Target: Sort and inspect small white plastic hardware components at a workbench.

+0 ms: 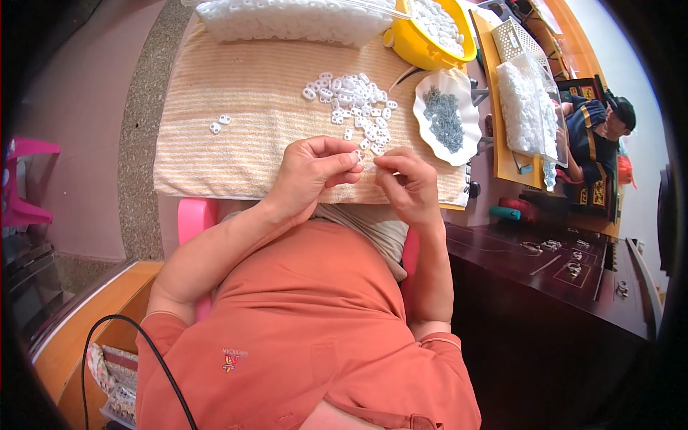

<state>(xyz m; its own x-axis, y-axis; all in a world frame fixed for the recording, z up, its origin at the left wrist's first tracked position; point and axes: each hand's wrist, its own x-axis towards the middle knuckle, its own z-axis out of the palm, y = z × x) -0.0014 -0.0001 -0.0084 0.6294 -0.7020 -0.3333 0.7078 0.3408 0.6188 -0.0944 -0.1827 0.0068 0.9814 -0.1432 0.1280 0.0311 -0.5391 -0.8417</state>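
My left hand (315, 173) is closed, thumb and forefinger pinching a small white two-holed plastic piece (360, 155) at the near edge of the towel-covered table (251, 165). Facing it closely, my right hand (412, 188) also has its fingertips pinched together; what they hold is too small to make out. Just beyond both hands spreads a loose heap of similar white pieces (350, 92). Two such pieces (220, 123) lie apart on the left. A white scalloped dish (469, 140) to the right contains small dark grey metal-looking parts (443, 118).
At the back stand a clear container of white pieces (287, 23) and a yellow basin (410, 49). Slim pointed tweezers (403, 76) lie near the basin. Another person (595, 136) sits at the right beside a clear tub (527, 107). A dark table (502, 258) flanks my right arm.
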